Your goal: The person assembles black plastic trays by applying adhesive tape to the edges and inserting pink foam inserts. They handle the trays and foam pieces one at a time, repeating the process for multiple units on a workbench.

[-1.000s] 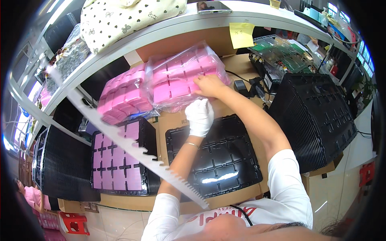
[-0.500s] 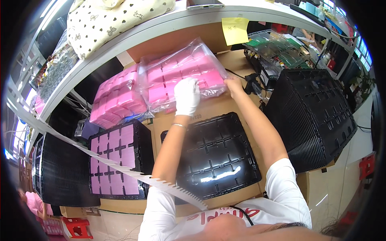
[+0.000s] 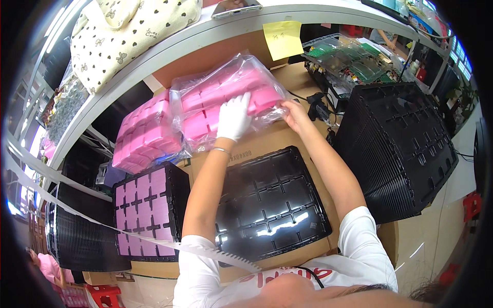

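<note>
A clear plastic bag [image 3: 179, 97] of pink foam-like blocks [image 3: 200, 123] lies at the back of the work surface. My left hand [image 3: 233, 119], in a white glove, rests on the front blocks at the bag's mouth, its fingers stretched out. My right hand [image 3: 295, 117] is bare and pinches the bag's edge at its right front corner. Nearer to me, between my forearms, lies a black moulded tray [image 3: 272, 205] with cross-shaped ribs. To its left stands a black tray [image 3: 177, 200] with pink blocks in its compartments.
Another bagged pile of pink blocks [image 3: 146, 133] sits at the back left. Tall stacks of black trays [image 3: 395, 154] stand at right and far left. A white shelf [image 3: 226, 25] crosses above, carrying a patterned cloth bag [image 3: 128, 36]. A white toothed strip [image 3: 205, 251] hangs across the front.
My left hand has moved slightly left and nearer, its curled fingers now extended. My right hand still holds the bag's edge, which has shifted a little left and nearer.
</note>
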`<state>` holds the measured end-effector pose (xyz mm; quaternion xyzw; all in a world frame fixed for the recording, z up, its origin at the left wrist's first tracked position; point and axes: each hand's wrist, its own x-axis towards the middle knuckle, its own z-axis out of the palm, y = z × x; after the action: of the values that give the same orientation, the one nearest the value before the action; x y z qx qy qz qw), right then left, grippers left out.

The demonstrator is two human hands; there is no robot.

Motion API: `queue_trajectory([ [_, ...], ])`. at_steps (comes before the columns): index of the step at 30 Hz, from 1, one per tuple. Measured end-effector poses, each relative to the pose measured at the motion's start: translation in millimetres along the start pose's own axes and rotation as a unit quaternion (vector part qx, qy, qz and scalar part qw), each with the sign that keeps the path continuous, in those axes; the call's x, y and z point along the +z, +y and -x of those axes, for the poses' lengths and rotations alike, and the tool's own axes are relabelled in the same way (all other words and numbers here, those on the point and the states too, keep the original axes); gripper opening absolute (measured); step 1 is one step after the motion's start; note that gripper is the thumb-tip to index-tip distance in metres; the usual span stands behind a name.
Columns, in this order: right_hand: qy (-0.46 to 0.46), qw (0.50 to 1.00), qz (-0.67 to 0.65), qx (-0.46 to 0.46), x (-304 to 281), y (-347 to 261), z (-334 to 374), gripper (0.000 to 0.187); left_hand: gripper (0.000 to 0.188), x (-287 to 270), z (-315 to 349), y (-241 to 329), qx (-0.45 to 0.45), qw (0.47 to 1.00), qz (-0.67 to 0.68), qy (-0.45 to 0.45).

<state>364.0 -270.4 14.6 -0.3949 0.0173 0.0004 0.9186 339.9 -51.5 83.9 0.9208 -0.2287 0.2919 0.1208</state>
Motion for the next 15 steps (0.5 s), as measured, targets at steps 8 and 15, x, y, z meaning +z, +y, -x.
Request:
queue_trajectory([
  [8, 0.043, 0.89, 0.451, -0.057, 20.7, 5.5, -28.1, 0.022, 0.04, -61.2, -17.6, -12.0, -0.05, 0.995, 0.072, 0.048],
  [15, 0.19, 0.714, 0.638, -0.216, 42.7, 14.3, -21.8, 0.06, 0.065, -47.8, 20.9, -32.2, 0.017, 0.999, 0.008, -0.051],
])
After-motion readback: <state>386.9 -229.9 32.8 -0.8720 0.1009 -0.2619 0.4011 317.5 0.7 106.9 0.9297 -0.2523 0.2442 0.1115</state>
